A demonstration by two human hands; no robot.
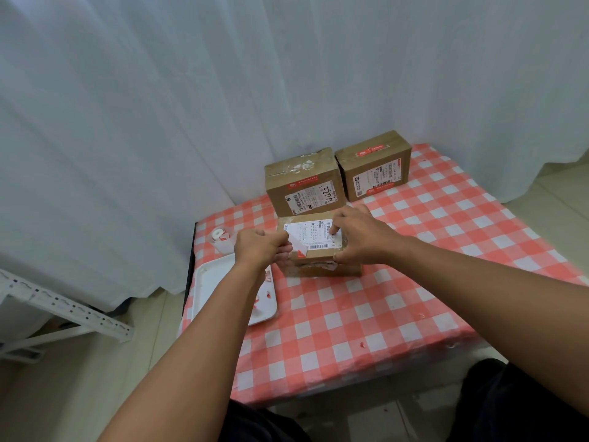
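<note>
Shipping label (314,232), white paper printed with barcodes and text too fine to read, lies on top of a brown cardboard box (318,268) near the middle of the table (382,314), with its left corner curled up off the cardboard. The left hand (259,248) pinches that lifted corner between thumb and curled fingers, hiding the box's left edge. The right hand (360,237) grips the box's right end and covers it, fingertips pressing on the label and thumb curled against the front face. Torn white-and-red remains on that face are hard to make out. A soft red-and-white checked cloth covers the table. Behind stand a left rear box (302,183) and a right rear box (374,167), both taped cardboard. A smooth white tray (207,282) holding red scraps lies at the left, partly under the left forearm.
</note>
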